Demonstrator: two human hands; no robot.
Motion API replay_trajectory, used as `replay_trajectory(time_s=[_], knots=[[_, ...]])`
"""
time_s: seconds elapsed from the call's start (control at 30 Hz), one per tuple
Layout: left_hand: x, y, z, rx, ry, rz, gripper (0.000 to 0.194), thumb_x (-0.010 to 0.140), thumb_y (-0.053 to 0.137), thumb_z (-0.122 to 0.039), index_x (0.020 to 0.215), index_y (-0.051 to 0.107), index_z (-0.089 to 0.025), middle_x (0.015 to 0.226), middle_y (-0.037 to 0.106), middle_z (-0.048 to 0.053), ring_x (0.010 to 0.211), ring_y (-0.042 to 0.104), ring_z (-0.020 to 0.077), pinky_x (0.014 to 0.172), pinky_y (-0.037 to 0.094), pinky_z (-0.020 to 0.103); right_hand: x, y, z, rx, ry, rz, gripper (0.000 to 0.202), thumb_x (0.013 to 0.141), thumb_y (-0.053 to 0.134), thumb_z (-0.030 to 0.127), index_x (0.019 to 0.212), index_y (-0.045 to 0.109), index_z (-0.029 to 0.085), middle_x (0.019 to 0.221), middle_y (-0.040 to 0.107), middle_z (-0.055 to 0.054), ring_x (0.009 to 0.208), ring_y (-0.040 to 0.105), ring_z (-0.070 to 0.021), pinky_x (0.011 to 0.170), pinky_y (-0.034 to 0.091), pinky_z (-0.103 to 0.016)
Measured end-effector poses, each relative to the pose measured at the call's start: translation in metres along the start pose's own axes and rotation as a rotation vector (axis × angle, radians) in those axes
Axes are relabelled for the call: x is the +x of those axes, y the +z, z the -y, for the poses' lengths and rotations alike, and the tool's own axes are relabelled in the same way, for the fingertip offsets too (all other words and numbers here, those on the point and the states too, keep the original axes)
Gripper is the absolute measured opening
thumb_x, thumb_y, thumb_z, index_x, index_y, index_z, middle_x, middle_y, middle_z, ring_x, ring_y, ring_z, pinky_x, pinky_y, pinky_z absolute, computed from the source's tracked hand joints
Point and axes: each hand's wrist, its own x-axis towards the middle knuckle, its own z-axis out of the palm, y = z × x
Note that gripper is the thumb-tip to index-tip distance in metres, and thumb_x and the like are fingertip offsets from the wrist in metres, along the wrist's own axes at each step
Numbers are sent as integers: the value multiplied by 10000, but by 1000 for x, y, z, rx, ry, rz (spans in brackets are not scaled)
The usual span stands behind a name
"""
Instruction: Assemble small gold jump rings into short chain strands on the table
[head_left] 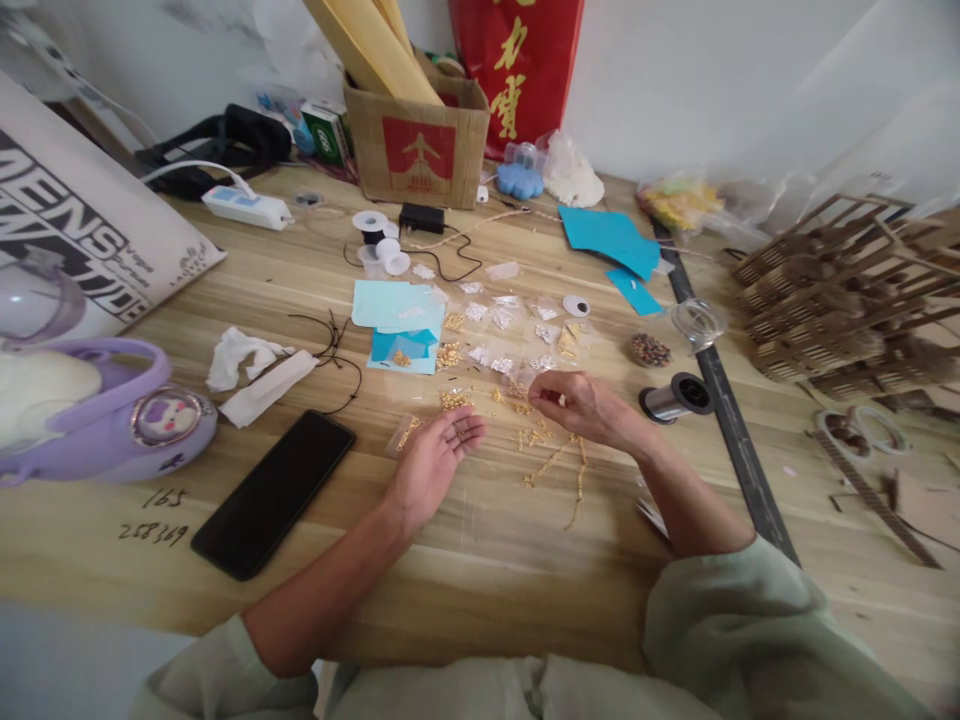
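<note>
My left hand [439, 455] is palm up over the table, its fingers stretched out; a few tiny bits seem to lie on the fingers, too small to name. My right hand [574, 405] is closed, fingertips pinched together above small piles of gold findings [517, 390]. Whatever the pinch holds is hidden. Gold chain pieces [580, 480] lie on the wood just below my right hand. A small bag of gold pieces [407, 433] sits beside my left hand. More gold bits [455, 399] rest beyond the left fingertips, with small bags of silvery pieces [501, 318] behind them.
A black phone [274, 495] and a lilac bottle [97, 410] are at left. Wire spool [675, 398], bead heap [649, 350] and clear round container [697, 323] stand at right, near wooden racks [840, 290]. A cardboard box [420, 150] is at the back.
</note>
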Motion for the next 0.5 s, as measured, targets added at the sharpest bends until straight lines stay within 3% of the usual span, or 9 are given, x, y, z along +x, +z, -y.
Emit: replay_trajectory(time_s=[0.27,0.5], knots=[[2,-4,2,6,3,18,196,853,496,-152,865,681,-87,860,706,119,817,664,162,854,508,296,6,10,-3,-195,42,31,108,841,500,196,822,605,214,803,637,2,680,531,-118,577,274,-239],[1,0,1,4,-4,-22,251,883,436,-136,841,677,-79,823,701,119,784,663,156,812,509,278,21,13,15,-228,-39,35,168,913,461,201,996,608,195,1013,638,-52,809,586,-149,628,311,-247]])
